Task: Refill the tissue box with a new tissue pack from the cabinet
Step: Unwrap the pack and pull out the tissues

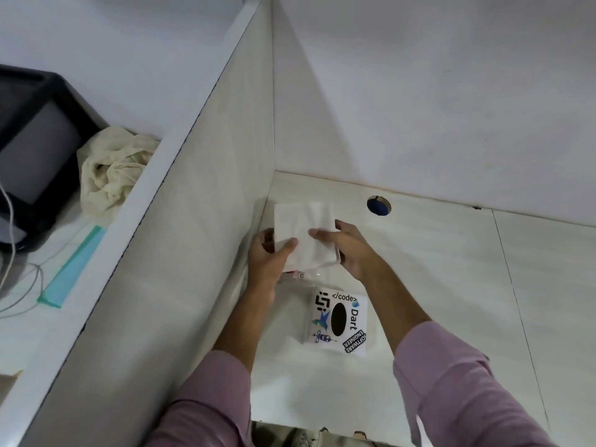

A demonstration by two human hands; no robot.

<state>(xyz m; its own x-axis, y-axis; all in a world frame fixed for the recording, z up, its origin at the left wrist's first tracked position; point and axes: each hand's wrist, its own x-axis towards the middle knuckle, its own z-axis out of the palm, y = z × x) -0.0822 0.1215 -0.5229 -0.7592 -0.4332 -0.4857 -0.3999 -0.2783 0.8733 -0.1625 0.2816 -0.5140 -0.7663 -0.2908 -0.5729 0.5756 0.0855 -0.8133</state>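
We grip the tissue stack [303,235] with our left hand [269,258] and right hand [350,248], just beyond the stickered tissue box [340,321]; squaring its edges first should ease loading.

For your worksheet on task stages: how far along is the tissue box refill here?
Done: the new tissue stack is out at the desk. In hand: left hand and right hand both grip it. Left: putting it into the stickered tissue box, which lies nearer the person.
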